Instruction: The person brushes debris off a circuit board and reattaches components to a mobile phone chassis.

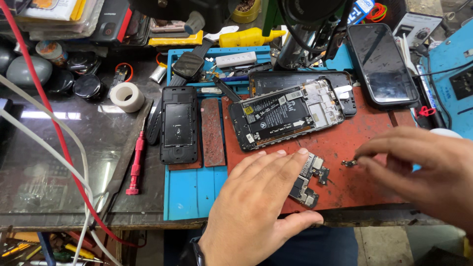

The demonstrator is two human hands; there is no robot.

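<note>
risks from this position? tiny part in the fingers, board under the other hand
1. The small part pinched by the right hand could drop and vanish on the cluttered red mat.
2. The left hand lies over the loose circuit board near the bench edge; a nudge might push it off.

A small metal part (350, 162) is pinched at the right fingertips, just above the red mat. A circuit board (309, 180), grey with dark chips, lies flat on the mat, tilted, partly covered by the left fingers, below the opened phone.
</note>
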